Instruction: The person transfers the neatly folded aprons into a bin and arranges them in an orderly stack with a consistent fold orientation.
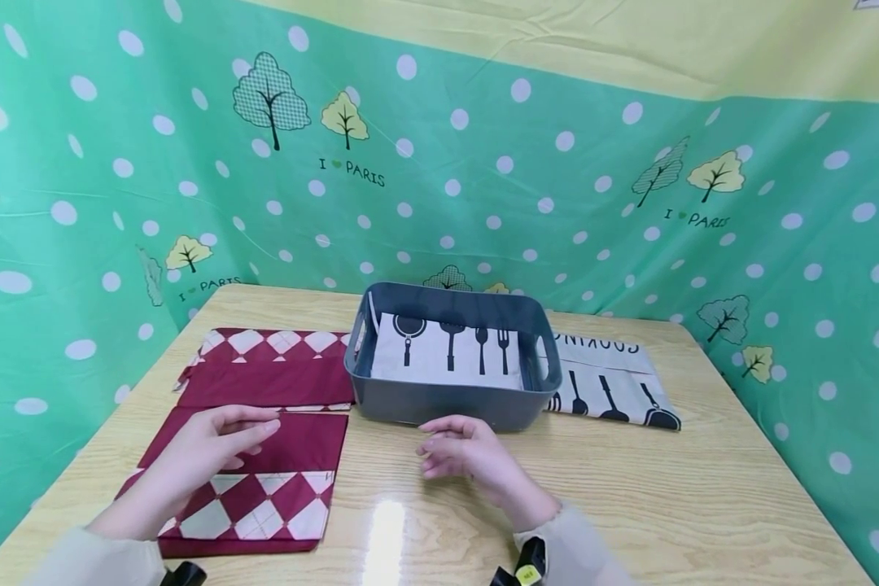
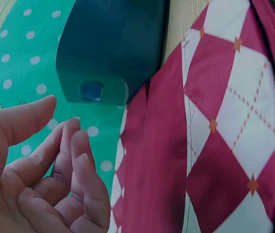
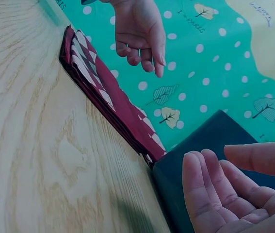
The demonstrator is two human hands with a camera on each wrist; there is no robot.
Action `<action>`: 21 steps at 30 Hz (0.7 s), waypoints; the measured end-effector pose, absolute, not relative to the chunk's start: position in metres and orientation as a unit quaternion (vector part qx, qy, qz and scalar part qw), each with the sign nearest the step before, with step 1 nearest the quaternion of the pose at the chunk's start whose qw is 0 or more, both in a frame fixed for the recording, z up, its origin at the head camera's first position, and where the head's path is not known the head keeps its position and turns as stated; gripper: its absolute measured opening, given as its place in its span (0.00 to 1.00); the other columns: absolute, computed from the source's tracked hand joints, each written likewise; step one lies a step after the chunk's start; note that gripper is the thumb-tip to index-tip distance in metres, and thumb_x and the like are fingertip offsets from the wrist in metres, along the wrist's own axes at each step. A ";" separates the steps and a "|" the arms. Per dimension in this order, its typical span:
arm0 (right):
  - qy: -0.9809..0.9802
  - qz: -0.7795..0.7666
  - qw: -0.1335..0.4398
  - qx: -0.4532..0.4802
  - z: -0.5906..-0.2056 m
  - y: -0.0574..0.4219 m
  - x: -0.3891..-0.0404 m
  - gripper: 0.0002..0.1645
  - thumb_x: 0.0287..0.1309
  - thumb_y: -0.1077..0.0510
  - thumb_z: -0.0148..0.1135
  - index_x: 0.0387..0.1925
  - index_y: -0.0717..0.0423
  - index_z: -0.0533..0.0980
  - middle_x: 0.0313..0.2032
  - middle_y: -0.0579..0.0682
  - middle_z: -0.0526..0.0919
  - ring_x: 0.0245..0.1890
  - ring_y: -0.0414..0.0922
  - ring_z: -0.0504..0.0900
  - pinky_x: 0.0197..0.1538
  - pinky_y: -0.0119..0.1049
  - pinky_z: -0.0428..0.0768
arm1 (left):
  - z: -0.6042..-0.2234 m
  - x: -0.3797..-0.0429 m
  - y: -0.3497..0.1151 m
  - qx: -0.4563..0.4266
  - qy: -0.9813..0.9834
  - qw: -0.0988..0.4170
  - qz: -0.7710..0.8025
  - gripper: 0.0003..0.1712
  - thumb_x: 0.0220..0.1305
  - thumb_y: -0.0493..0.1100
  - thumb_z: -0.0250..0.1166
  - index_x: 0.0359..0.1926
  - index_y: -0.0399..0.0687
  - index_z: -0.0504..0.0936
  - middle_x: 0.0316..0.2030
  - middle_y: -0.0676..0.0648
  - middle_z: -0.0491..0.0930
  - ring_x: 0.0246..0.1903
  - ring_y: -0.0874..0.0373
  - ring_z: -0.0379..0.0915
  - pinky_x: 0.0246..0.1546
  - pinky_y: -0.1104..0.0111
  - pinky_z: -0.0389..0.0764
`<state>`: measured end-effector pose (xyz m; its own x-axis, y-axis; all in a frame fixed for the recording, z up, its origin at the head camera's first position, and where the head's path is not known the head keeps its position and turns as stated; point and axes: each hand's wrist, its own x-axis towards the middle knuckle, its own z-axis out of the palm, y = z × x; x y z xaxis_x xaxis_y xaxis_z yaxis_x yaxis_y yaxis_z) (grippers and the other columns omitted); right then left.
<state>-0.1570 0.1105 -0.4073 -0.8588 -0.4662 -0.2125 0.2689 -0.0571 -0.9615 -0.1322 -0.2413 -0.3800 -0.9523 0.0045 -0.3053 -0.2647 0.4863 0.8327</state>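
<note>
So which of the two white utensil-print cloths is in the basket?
The left white cloth, inside the grey basket; the other cloth lies outside it, on the table.

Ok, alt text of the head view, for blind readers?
A left hand hovers over a red cloth and a right hand in front of a gray basket, both hands empty. A printed cloth lies in the basket; a second printed cloth lies right of it on the table.

There are 1 basket (image 1: 439, 402), 2 white cloths (image 1: 428, 358) (image 1: 589, 379).
</note>
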 end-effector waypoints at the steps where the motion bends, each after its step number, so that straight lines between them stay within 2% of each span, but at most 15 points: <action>1: 0.637 -0.723 0.256 -0.076 -0.408 0.109 -0.157 0.26 0.63 0.66 0.59 0.58 0.78 0.69 0.36 0.51 0.87 0.29 0.40 0.85 0.41 0.37 0.87 | -0.380 -0.132 -0.243 -0.076 0.853 0.135 0.498 0.35 0.67 0.58 0.63 0.65 0.39 0.74 0.58 0.38 0.79 0.44 0.54 0.78 0.40 0.63 0.83; 8: 0.637 -0.721 0.263 -0.075 -0.411 0.100 -0.156 0.26 0.63 0.65 0.59 0.59 0.76 0.69 0.36 0.51 0.87 0.30 0.39 0.85 0.42 0.38 0.87 | -0.383 -0.132 -0.256 -0.076 0.858 0.138 0.489 0.36 0.67 0.60 0.62 0.65 0.38 0.74 0.61 0.36 0.77 0.49 0.55 0.79 0.42 0.65 0.84; 21: 0.639 -0.719 0.269 -0.055 -0.416 0.083 -0.152 0.24 0.62 0.64 0.60 0.57 0.72 0.72 0.43 0.59 0.87 0.30 0.41 0.85 0.42 0.41 0.87 | -0.388 -0.129 -0.275 -0.089 0.860 0.129 0.485 0.39 0.68 0.60 0.61 0.68 0.36 0.70 0.62 0.37 0.75 0.43 0.70 0.76 0.40 0.70 0.83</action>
<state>-0.1521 0.0831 -0.4163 -0.8491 -0.4568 -0.2653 0.3172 -0.0394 -0.9475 -0.1295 -0.2746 -0.3878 -0.9509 -0.0278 -0.3082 -0.2780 0.5140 0.8115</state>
